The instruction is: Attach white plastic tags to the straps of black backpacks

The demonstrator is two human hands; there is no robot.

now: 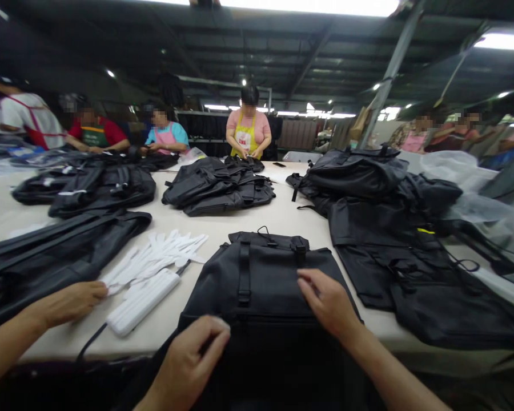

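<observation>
A black backpack point(278, 279) lies in front of me at the table's near edge, with two buckle straps on its flap and a thin cord loop at its top. My right hand point(332, 305) is closed at the right-hand strap point(300, 254), thumb and forefinger together where the strap's lower part is hidden. Over the lower left of the backpack, my left hand point(195, 357) is curled with thumb against fingers. Whatever it grips, if anything, is hidden.
Another person's hand point(79, 299) reaches from the left to white strips point(163, 257) beside a white power strip point(141, 302). Black bags point(218, 185) lie across the pale table point(171, 220), piled high at right point(364, 177). Several co-workers point(248, 128) are around the table.
</observation>
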